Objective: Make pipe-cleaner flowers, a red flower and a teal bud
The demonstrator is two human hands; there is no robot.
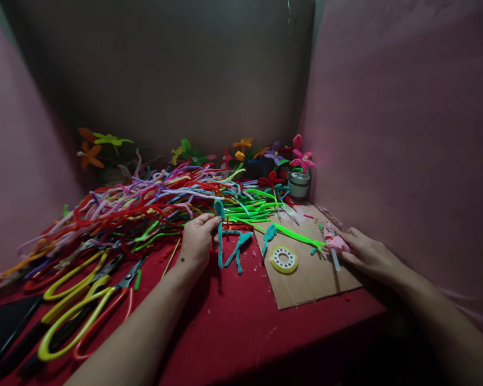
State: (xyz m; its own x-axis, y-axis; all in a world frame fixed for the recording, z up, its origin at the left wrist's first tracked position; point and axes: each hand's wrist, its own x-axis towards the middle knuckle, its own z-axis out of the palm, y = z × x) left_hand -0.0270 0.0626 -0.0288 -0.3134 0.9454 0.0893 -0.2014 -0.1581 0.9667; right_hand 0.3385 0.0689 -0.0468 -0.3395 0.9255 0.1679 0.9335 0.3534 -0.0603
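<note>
Far left on my feed, a black object (14,327) sits at the tabletop's (221,343) edge, and right beside it come the yellow-handled cutters (78,321), fanned out with their loops toward me, a red-handled tool (123,300) lying close against them. Behind those, what a tangle: a great heap of fuzzy stems (156,195) in red, lilac, orange and green, with an orange flower (90,155) poking up at the back. Now to my left hand (197,241), out over the red cloth, grip pinched narrow, thumb and fingers on a teal fuzzy piece (219,210)! One leaf shape stands up at the fingertips, and the bent stem dangles to the right toward a second leaf; whether it brushes the cloth, I can't tell. Moving right, a brown board (301,295) lies askew, carrying a loose teal leaf (269,236) near its left edge, a yellow-rimmed roll (284,260) lying flat, and bright green stems (300,235) slanting across above it. At the back, a pink flower (302,161) rises over a white pot (298,185). And on the far right, my right hand (364,254) has its grip wrapped around a pink glue gun (333,238), a pale rod (336,260) angled down above the board.
</note>
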